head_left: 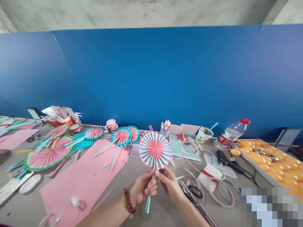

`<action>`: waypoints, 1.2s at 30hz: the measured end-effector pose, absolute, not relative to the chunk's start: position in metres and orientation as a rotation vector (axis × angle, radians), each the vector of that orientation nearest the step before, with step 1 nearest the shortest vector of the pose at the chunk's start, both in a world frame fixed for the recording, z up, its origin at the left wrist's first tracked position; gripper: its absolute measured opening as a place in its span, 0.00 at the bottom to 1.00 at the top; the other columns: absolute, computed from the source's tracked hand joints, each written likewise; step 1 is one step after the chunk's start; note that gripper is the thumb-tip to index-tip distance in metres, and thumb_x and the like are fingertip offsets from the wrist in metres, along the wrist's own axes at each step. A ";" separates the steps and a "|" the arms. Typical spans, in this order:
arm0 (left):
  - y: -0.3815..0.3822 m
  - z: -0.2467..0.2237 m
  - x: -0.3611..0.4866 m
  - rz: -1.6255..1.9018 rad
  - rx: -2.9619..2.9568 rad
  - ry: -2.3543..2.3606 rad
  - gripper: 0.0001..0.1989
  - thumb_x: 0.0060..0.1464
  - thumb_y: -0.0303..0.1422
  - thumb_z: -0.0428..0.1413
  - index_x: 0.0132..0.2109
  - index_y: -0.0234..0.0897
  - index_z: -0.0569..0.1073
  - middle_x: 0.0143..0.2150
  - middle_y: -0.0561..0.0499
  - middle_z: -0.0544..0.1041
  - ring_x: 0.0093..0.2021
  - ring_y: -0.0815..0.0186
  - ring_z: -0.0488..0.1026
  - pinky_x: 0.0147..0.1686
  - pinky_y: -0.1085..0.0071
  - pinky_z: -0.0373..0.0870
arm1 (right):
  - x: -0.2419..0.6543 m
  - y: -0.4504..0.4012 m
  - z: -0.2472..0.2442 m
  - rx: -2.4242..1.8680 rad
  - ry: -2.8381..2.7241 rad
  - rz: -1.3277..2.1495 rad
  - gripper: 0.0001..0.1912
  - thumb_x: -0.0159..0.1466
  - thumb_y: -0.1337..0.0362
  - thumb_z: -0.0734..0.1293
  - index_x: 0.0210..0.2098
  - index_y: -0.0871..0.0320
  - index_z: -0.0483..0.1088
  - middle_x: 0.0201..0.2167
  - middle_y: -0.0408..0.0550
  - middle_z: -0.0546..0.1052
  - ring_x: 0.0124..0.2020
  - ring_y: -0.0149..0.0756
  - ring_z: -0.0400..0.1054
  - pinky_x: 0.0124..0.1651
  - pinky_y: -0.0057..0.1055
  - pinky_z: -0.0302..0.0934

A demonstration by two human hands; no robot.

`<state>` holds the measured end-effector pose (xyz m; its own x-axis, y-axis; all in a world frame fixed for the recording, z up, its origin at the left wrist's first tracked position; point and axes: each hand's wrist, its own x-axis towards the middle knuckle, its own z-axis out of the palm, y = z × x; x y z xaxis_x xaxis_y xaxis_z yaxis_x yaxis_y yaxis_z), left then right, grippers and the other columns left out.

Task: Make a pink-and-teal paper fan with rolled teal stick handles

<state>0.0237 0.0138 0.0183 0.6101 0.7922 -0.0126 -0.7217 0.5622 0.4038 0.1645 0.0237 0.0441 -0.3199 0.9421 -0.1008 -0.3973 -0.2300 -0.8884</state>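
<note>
A round pleated paper fan [155, 150], pink in the middle with a pale lilac rim, stands upright in front of me. Its thin light-blue handle [148, 203] points down. My left hand [144, 186], with a red bead bracelet at the wrist, is wrapped around the handle just below the disc. Thumb and fingers of my right hand [169, 183] pinch the bottom of the fan where disc and handle meet. Behind the left hand lies a stack of pink paper [87, 176]. Smaller blue-edged fans [121, 136] rest at its far end.
Larger green-edged fans [49, 154] lie at the left near a white oval object [30, 183]. To the right are a glue gun [229, 164], coiled white cord [189, 148], a water bottle [232, 134], a paper cup [204, 135] and a tray of orange balls [272, 160]. A blue partition [151, 75] stands behind.
</note>
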 end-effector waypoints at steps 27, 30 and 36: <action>0.008 0.037 0.026 1.260 1.380 1.224 0.18 0.64 0.49 0.48 0.45 0.38 0.70 0.34 0.51 0.73 0.31 0.67 0.69 0.32 0.73 0.66 | 0.162 0.024 0.031 -0.943 -1.160 1.445 0.25 0.58 0.47 0.72 0.49 0.55 0.72 0.42 0.51 0.78 0.43 0.43 0.73 0.48 0.38 0.68; 0.023 0.051 -0.003 1.217 1.483 1.348 0.18 0.65 0.49 0.46 0.47 0.39 0.68 0.31 0.52 0.73 0.27 0.67 0.69 0.27 0.73 0.64 | 0.163 0.025 0.028 -0.913 -1.264 1.460 0.28 0.59 0.46 0.71 0.55 0.52 0.69 0.53 0.54 0.74 0.44 0.43 0.72 0.45 0.39 0.70; 0.059 0.078 -0.107 0.915 2.020 2.016 0.14 0.67 0.42 0.41 0.47 0.40 0.67 0.34 0.49 0.75 0.34 0.62 0.75 0.31 0.71 0.65 | 0.166 0.028 0.012 -1.062 -1.458 1.452 0.26 0.59 0.44 0.70 0.48 0.55 0.74 0.42 0.53 0.76 0.37 0.39 0.69 0.39 0.35 0.69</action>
<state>-0.1070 0.0591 0.0782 -0.0857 0.9460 0.3126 0.8578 -0.0895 0.5061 0.1657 0.0276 0.0115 -0.3247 0.9456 -0.0193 0.0232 -0.0124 -0.9997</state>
